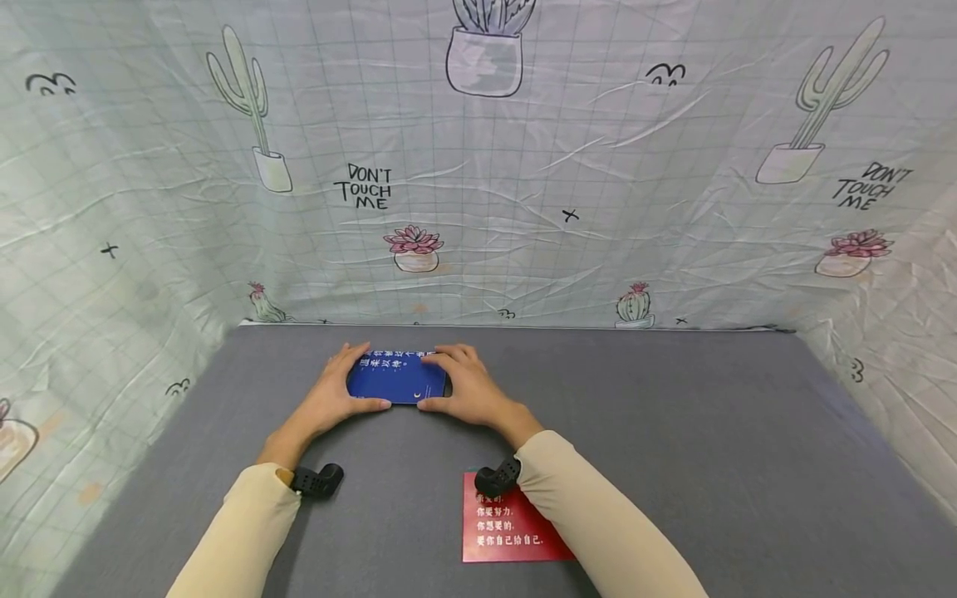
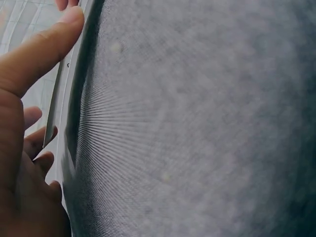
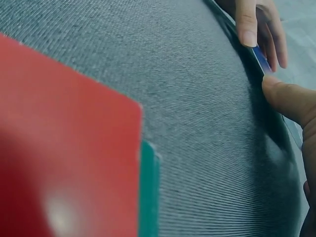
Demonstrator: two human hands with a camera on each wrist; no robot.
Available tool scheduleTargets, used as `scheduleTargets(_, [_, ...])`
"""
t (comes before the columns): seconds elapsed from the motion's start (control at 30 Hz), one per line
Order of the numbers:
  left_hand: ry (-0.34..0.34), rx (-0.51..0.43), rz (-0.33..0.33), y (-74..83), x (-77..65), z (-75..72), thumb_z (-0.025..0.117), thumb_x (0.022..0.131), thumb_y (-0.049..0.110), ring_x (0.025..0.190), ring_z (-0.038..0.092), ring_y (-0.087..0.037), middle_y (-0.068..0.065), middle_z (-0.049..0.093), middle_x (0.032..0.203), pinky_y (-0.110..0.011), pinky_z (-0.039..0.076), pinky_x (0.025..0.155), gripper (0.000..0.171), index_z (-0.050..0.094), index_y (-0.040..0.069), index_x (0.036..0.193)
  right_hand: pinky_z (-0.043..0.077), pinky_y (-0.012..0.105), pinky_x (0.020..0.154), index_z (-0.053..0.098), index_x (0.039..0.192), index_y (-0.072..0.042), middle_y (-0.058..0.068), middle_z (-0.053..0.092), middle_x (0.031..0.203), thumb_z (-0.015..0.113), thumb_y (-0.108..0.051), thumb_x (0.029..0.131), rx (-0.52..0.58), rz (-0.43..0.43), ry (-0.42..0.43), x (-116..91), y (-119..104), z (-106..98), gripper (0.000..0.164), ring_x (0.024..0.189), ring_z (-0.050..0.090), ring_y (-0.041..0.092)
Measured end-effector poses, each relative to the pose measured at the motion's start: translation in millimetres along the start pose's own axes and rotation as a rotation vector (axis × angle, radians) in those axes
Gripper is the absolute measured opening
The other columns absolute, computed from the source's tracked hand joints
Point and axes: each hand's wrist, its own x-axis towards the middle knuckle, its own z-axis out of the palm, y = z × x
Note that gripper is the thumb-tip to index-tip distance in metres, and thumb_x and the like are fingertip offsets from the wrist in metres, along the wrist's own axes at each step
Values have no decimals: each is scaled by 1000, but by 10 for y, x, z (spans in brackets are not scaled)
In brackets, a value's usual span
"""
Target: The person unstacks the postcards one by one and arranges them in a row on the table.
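Note:
Both hands grip a blue card [image 1: 396, 384] with white printed characters and a small moon near its corner. My left hand [image 1: 334, 390] has its left end, thumb along the near edge and fingers at the far edge. Across from it, my right hand [image 1: 473, 390] grips the right end in the same way. In the right wrist view a thin strip of the blue card [image 3: 262, 60] shows between the two thumbs. The left wrist view shows the left thumb [image 2: 47, 49] and curled fingers beside the card's edge.
A red card [image 1: 508, 531] with white characters lies on the grey table [image 1: 673, 465], partly covered by the right sleeve. Under it a green edge [image 3: 148, 192] sticks out. Cactus-printed cloth [image 1: 523, 166] surrounds the table at the back and sides.

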Motion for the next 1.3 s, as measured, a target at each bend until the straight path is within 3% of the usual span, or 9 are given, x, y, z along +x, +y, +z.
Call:
scheduleTargets(0.4, [-13,24,-2,-41,-14,12,81,71,44,139,2,-50,-29,11,153,-70,8,105,106,23,5,150,23,52,109,48,141,-20,6,37,149,70,-48,83,-18,13,-19,6,19,81,68,137,24,26])
scheduleTargets(0.77, [4,45,48,-58,-11,28,82,71,42,142,4,-43,-25,22,152,-66,9,107,104,26,4,149,23,49,110,48,141,-20,7,35,150,70,-48,83,-33,23,-45,6,12,65,69,139,23,26])
scheduleTargets(1.3, [-2,45,65,-67,-12,24,83,70,43,141,5,-44,-23,20,153,-67,8,106,106,26,4,150,19,55,111,53,138,-21,11,30,153,73,-44,81,15,17,-47,-12,6,14,64,142,16,30])
